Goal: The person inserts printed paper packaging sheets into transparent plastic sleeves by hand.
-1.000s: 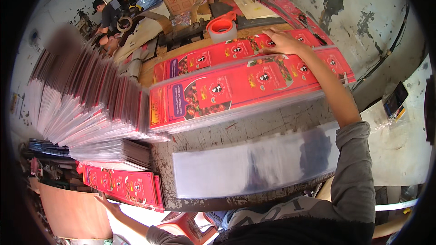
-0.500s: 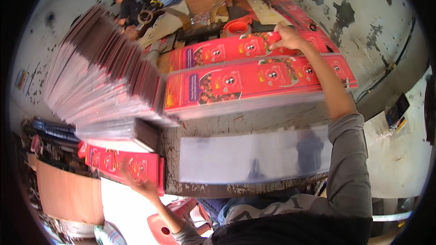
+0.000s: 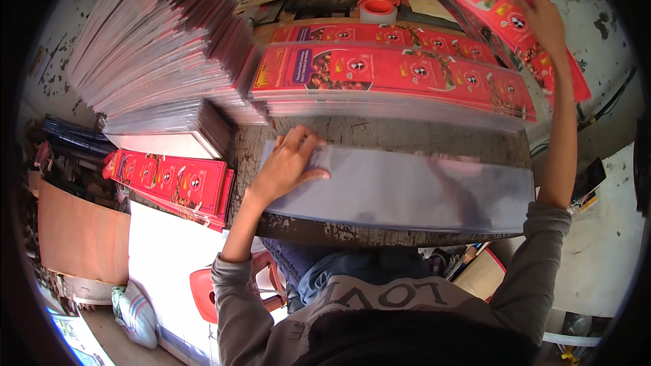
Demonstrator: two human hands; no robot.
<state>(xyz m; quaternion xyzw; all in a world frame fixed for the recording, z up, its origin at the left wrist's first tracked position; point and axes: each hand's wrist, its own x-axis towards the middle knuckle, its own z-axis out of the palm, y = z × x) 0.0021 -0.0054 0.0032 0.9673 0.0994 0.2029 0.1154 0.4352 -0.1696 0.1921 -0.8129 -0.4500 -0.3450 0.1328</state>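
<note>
Two hands, two different jobs here: your left hand (image 3: 290, 166) lies flat with fingers spread on the left end of the clear plastic sleeve (image 3: 420, 190) stretched across the centre of the frame, pressing it onto the worn table (image 3: 380, 137) rather than gripping it. Your right hand (image 3: 542, 20), up in the upper right, is closed on a red printed sheet (image 3: 498, 10) lifted clear of the red stack (image 3: 393, 78) that sits across the upper middle. Honestly, the risky bit looks like that sleeve: its near edge hangs past the table's front edge, so if you ease off with the left palm it could slide off toward your lap. The lifted sheet is long and held at one end only, so it may droop, and it could drag the top sheets of the stack askew. Also watch the tall fanned pile of grey sheets (image 3: 156, 47) in the upper left; it leans toward the red stack, and a bump from your elbow might tip it over.
</note>
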